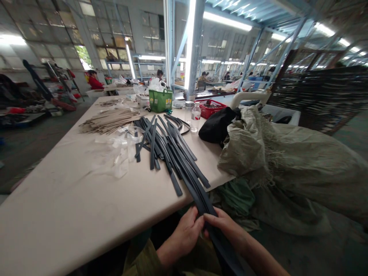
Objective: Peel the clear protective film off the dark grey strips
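Observation:
A bundle of long dark strips (pixel 198 193) runs off the table's near edge and down past my lap. My left hand (pixel 186 232) is closed on the bundle's left side, just beyond the edge. Close beside it, my right hand (pixel 225 226) wraps the same strips from the right, its thumb lying across the top. Some fingers of both hands are hidden beneath the bundle. Further up, a loose pile of similar dark strips (pixel 153 143) fans out on the pale table (pixel 86 207).
Brown strips (pixel 110 119) and clear plastic film (pixel 117 153) lie left of the pile. Behind stand a green bag (pixel 160 101), a plastic bottle (pixel 196 118) and a red basket (pixel 211 109). A black bag (pixel 215 126) and large woven sacks (pixel 310 165) crowd the right side.

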A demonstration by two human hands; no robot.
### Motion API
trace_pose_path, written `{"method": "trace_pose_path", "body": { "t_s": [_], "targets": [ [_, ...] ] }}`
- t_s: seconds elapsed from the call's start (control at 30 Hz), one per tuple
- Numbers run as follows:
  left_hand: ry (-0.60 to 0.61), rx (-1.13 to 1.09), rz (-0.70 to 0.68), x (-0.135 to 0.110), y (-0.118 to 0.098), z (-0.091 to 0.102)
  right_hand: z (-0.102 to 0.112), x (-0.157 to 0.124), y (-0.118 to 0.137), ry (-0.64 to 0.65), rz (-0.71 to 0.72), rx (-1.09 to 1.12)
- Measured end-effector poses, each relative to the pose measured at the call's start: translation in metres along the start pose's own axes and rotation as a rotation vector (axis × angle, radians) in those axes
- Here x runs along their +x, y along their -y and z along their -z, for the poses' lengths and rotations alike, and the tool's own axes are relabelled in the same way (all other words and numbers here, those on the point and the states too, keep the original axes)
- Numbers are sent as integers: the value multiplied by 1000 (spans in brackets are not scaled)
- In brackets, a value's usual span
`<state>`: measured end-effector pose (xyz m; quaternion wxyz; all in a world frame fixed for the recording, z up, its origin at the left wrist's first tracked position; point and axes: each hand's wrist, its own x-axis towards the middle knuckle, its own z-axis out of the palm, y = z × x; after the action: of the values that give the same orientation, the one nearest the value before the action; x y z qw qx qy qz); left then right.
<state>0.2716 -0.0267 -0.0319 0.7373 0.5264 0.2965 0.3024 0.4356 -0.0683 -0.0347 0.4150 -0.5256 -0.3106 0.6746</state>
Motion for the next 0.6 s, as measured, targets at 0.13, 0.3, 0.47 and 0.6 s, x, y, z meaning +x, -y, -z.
{"method": "trace_pose_path", "body": {
  "t_s": [0.13,0.3,0.47,0.6],
  "targets": [
    [182,-417,156,7,-3,-1,6,-12,-3,36,6,-100],
    [-40,-750,195,33,-17,-10,14,-38,-18,164,-89,-212],
    [-207,-1002,143,50,-43,-6,25,-58,-38,202,-7,-483],
    [-270,-922,31,49,-60,8,39,-64,-58,163,-69,-551]
  ]
}}
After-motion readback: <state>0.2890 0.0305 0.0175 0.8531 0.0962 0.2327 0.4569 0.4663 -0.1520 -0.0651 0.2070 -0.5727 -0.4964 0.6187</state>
